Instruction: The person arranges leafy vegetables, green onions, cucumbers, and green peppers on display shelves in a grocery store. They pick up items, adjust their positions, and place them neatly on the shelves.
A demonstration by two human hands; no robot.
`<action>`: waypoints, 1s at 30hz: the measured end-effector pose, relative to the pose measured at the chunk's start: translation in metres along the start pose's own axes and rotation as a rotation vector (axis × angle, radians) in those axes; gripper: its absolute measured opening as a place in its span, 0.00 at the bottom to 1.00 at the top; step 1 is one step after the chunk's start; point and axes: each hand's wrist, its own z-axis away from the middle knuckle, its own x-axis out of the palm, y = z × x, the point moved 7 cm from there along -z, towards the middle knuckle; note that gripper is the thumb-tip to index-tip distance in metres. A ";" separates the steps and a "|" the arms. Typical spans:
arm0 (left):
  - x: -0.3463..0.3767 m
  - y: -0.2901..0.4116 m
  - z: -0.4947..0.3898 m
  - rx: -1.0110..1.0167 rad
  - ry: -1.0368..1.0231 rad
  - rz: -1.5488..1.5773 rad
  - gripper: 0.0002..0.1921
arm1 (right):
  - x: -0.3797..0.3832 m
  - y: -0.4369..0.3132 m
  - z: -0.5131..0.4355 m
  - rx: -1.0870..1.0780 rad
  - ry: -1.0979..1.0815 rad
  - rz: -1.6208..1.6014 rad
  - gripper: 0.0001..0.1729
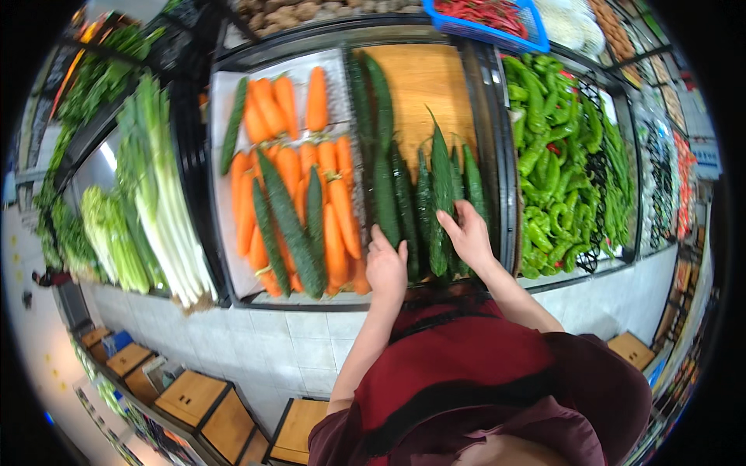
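Observation:
My left hand (387, 271) is at the near end of a long dark-green cucumber (384, 189), its fingers and thumb on either side of that end. My right hand (471, 237) rests among the cucumbers to the right. Its thumb touches the side of a spiny cucumber (440, 180) with a thin, pointed tip, while its fingers lie over neighbouring ones; whether they grip is unclear. Another cucumber (473, 177) stands just beyond the right fingers. All these lie lengthwise on a wooden display board (428, 76), with further cucumbers between my hands.
To the left, several cucumbers (294, 227) lie on carrots (269, 110) in the same black-framed display. Beyond a dark divider are leeks (166, 192) and celery (113, 239). Green peppers (548, 169) fill the right section. A blue basket (466, 26) of red chillies sits behind.

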 end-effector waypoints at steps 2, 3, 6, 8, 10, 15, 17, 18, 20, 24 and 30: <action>-0.038 -0.010 0.017 0.086 0.257 0.093 0.34 | 0.017 0.009 0.024 -0.005 -0.071 0.197 0.24; -0.064 -0.020 0.025 0.152 0.419 0.077 0.33 | 0.018 0.011 0.036 0.042 -0.078 0.347 0.24; -0.141 -0.116 0.018 -0.035 0.769 0.160 0.33 | 0.035 -0.053 0.059 -0.427 0.023 0.362 0.28; -0.156 -0.187 -0.015 -0.245 0.688 0.343 0.33 | 0.083 -0.079 0.058 -0.269 -0.228 0.047 0.30; -0.137 -0.221 -0.042 -0.281 0.523 0.413 0.32 | 0.154 -0.101 0.052 -0.083 -0.430 0.054 0.35; -0.117 -0.237 -0.063 -0.112 0.459 0.269 0.26 | 0.243 -0.117 0.079 -0.127 -0.529 0.364 0.49; -0.119 -0.229 -0.064 -0.003 0.457 0.284 0.20 | 0.252 -0.111 0.083 -0.111 -0.489 0.299 0.56; -0.123 -0.224 -0.064 0.056 0.450 0.326 0.19 | 0.247 -0.114 0.080 -0.180 -0.414 0.177 0.57; -0.133 -0.215 -0.059 0.109 0.461 0.460 0.16 | 0.233 -0.111 0.078 -0.183 -0.425 -0.021 0.50; -0.141 -0.183 -0.032 0.105 0.352 0.853 0.12 | 0.172 -0.095 0.090 -0.011 -0.678 -0.631 0.42; -0.072 -0.068 0.004 0.095 0.089 0.836 0.15 | 0.008 -0.030 0.129 -0.175 -0.304 0.047 0.52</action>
